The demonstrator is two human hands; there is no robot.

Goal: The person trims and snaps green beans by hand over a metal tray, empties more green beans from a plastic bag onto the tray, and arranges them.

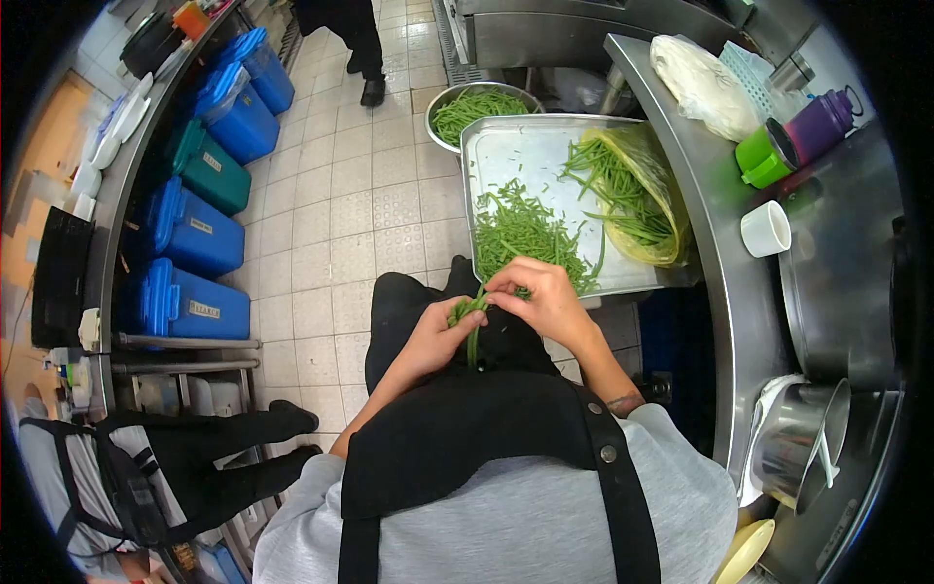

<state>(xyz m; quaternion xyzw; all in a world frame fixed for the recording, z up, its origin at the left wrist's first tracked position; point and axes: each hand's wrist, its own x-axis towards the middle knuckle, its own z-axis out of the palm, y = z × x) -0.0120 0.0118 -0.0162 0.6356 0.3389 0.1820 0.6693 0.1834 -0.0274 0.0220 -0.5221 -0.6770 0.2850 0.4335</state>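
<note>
Good handling called for a snug but gentle left hold, bean ends kept level, and a short right pinch close to the tips, above the tray [525, 146] at one o'clock. The left hand [433, 336] was closed round a small bunch of green beans [470, 309], thumb on top, some stems hanging towards six o'clock. The right hand [547, 300] reached in from four o'clock, wrist bent, its thumb and forefinger together on the bunch's upper ends, just beside the left thumb
</note>
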